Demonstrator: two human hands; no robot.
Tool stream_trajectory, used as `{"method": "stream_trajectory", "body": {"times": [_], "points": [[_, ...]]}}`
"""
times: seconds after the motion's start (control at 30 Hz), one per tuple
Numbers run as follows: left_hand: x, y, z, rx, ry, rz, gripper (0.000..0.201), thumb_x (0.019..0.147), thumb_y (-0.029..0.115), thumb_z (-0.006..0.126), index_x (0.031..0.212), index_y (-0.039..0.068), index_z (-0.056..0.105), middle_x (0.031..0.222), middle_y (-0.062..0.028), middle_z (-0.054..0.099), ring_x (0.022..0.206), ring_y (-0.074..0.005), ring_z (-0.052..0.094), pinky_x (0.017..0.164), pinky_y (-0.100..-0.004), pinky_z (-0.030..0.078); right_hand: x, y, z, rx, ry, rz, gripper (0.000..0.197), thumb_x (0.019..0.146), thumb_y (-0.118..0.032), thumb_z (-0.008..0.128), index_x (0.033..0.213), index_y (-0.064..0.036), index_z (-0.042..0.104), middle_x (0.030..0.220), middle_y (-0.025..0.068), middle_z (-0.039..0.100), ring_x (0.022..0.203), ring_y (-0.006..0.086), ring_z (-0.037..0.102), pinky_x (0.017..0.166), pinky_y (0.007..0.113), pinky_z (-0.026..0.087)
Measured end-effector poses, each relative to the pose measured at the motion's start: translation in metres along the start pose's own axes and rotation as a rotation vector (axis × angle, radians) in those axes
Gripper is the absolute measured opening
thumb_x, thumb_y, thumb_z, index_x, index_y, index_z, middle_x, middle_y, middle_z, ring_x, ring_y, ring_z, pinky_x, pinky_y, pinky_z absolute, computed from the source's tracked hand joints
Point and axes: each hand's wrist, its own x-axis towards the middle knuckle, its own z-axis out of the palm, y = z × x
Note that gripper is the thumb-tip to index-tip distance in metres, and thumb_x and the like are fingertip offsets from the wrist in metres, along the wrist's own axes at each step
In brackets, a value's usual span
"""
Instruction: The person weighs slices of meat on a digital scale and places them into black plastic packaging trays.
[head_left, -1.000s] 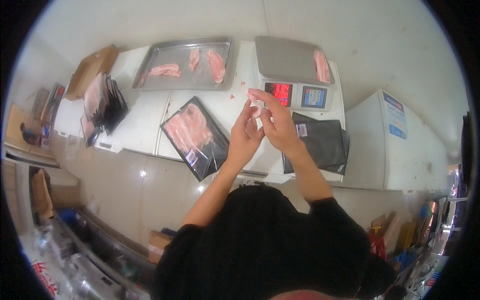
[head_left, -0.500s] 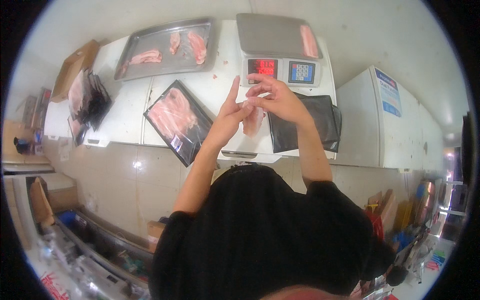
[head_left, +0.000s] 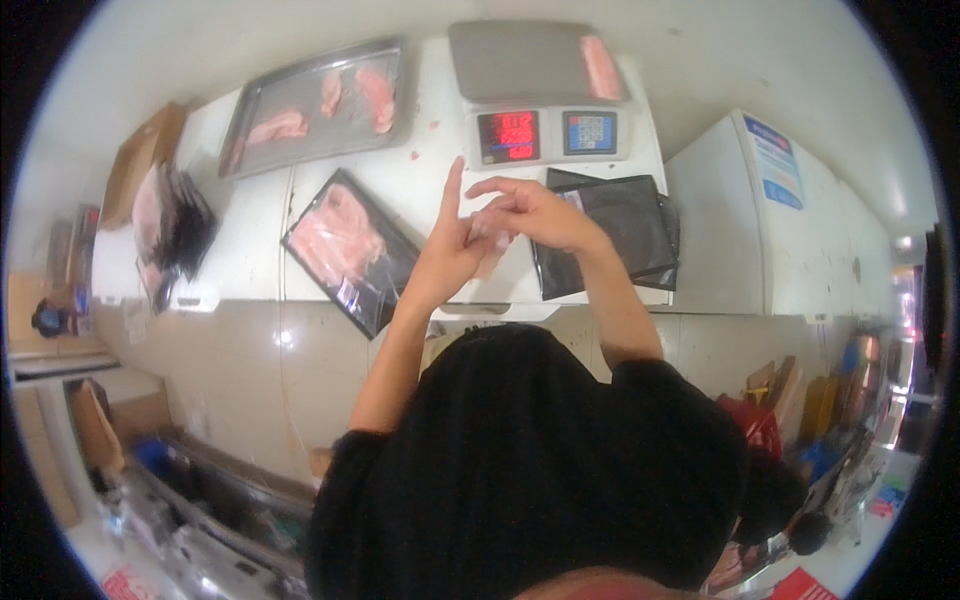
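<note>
Hands met above the counter edge — left hand (head_left: 448, 262) with forefinger up, right hand (head_left: 530, 212) pinching a small pale sticker (head_left: 492, 232) against left fingers. Sticker looked light, limp, tacky — best pinched by a corner. Packed meat tray (head_left: 345, 248) lay left, black bags (head_left: 615, 228) right, scale (head_left: 545, 95) beyond.
</note>
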Motion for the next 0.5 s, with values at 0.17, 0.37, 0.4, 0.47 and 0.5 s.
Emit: {"method": "stream_trajectory", "body": {"times": [0.17,0.37,0.4,0.47,0.5], "points": [[0.016,-0.008,0.007,0.174,-0.031,0.078,0.106,0.094,-0.01,0.06,0.167,0.016,-0.012,0.106,-0.0111,0.074,0.092,-0.0157,0.07,0.085,-0.0284,0.055,0.001,0.016,-0.009,-0.037,0.209,-0.138,0.039,0.088,-0.014,0.081,0.123,-0.0037,0.068,0.1,0.008,0.075,0.09,0.0132,0.07,0.081,0.033,0.059],[0.014,-0.024,0.0,-0.011,0.176,0.076,0.059,0.095,-0.001,0.069,0.149,-0.001,0.045,0.097,-0.0066,0.069,0.086,-0.0132,0.065,0.075,-0.028,0.055,0.011,0.008,0.004,-0.11,0.401,-0.45,0.019,0.089,-0.01,0.076,0.103,-0.0009,0.068,0.091,0.0063,0.071,0.086,0.0131,0.066,0.077,0.031,0.055],[0.013,-0.025,-0.002,0.031,0.169,0.019,0.052,0.095,-0.001,0.07,0.143,-0.003,0.05,0.101,-0.0075,0.069,0.089,-0.0138,0.065,0.079,-0.028,0.054,0.006,0.005,0.006,-0.115,0.451,-0.466,0.017,0.09,-0.01,0.076,0.101,-0.001,0.067,0.09,0.0059,0.07,0.085,0.0129,0.065,0.076,0.031,0.055],[0.016,-0.027,-0.006,0.109,0.165,-0.095,0.038,0.095,0.0,0.07,0.132,-0.006,0.06,0.111,-0.0093,0.069,0.097,-0.0151,0.065,0.086,-0.028,0.052,0.004,0.002,0.001,-0.138,0.481,-0.476,0.016,0.09,-0.009,0.075,0.101,-0.0011,0.067,0.089,0.0057,0.07,0.085,0.0126,0.065,0.076,0.031,0.055],[0.018,-0.027,-0.004,0.072,0.115,0.0,0.033,0.095,0.002,0.071,0.126,-0.005,0.062,0.107,-0.0082,0.068,0.095,-0.0148,0.064,0.084,-0.0288,0.053,0.001,0.001,-0.002,-0.155,0.505,-0.495,0.015,0.091,-0.009,0.075,0.101,-0.0012,0.067,0.09,0.006,0.07,0.085,0.0126,0.066,0.076,0.031,0.055]]}}
